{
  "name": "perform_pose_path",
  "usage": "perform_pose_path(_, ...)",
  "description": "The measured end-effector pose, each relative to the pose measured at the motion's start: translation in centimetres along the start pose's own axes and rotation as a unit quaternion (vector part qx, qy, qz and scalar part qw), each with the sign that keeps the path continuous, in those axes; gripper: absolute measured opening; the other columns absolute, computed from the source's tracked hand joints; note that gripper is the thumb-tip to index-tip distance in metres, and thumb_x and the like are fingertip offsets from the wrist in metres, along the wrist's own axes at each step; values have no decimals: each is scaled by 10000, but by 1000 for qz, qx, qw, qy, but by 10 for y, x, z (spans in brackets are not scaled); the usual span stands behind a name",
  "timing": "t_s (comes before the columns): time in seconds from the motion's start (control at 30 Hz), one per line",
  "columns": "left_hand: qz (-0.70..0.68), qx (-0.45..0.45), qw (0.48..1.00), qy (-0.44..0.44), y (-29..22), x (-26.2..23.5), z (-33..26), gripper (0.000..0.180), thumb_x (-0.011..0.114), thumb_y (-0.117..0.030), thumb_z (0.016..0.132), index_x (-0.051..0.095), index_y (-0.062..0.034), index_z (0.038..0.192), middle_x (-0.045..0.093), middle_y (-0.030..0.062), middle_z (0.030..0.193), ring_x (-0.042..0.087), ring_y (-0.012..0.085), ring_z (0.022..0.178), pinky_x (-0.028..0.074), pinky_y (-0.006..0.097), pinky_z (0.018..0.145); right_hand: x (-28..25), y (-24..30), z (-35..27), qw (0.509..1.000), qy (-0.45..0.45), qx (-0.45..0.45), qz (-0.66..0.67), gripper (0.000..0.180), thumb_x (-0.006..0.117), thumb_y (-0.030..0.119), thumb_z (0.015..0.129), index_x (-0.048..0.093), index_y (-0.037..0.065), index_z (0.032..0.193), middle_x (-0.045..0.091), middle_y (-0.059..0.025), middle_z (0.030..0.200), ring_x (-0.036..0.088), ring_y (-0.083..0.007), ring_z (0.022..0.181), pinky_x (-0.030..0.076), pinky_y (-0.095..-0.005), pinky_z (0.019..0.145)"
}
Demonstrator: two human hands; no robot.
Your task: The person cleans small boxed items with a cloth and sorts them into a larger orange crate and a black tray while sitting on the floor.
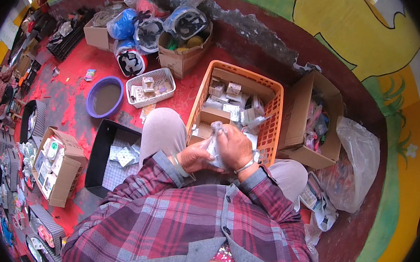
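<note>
Both of my hands hold a clear plastic bag [213, 150] with whitish contents over the near edge of an orange basket [278, 107]. My left hand [193, 158] cups the bag from the left, its fingers partly hidden. My right hand [235, 147] is closed around the bag's upper part, where a twist of plastic sticks up. What lies inside the bag I cannot make out. Small white boxes [233, 88] and plastic packets fill the basket, along with a brown cardboard piece [215, 115]. The basket stands between my knees.
A black tray [98, 163] with silvery packets lies left of my knee. Beyond it are a purple basin [92, 96] and a white basket [171, 96]. Cardboard boxes [299, 114] stand right and far. Wrapped helmets [148, 33] lean near the wall.
</note>
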State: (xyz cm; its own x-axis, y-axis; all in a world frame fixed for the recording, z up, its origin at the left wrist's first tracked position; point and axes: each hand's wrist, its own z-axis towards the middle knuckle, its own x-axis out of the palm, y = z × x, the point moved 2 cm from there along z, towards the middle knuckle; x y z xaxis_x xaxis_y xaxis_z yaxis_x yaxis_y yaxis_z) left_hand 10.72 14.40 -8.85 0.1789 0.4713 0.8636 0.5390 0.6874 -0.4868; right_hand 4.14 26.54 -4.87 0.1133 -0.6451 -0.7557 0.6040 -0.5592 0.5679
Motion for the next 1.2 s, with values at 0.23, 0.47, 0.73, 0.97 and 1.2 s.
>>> perform_pose_path(0.23,-22,87,996,-20,-13,16,-1,706,569,-39,683,244,-93,1307,439,124,1217,480,298,1093,460,452,855,19,-141,-14,999,4,48,-25,286,427,223,878,596,13,782,602,-197,758,587,-315,652,455,-367,571)
perform_pose_path(0.47,-110,146,975,-124,-11,4,5,486,497,-270,857,325,-103,1281,470,125,1200,477,298,1094,413,489,890,-41,-35,5,951,-107,131,259,305,436,245,890,578,-5,995,601,-116,935,569,-202,817,450,-297,731)
perform_pose_path(0.73,-127,183,963,-152,10,-20,13,372,423,-251,910,384,-121,1256,470,55,1219,462,215,1106,370,438,935,39,4,-9,998,-18,-30,-52,490,521,220,804,409,30,1242,409,-208,1268,368,-348,1195,257,-418,1013)
perform_pose_path(0.97,-35,145,984,-101,-3,-7,7,476,560,-154,813,362,-108,1243,510,62,1128,497,221,1068,405,424,907,35,-22,0,994,-63,57,65,331,451,188,864,490,9,1140,524,-199,1112,493,-326,1049,381,-369,898)
perform_pose_path(1.2,182,176,965,-64,-4,-3,3,567,510,-8,733,343,-1,1275,469,86,1211,463,195,1115,333,319,969,17,-94,-1,707,-55,386,590,297,398,252,919,570,14,966,605,-62,864,585,-171,745,471,-296,674)
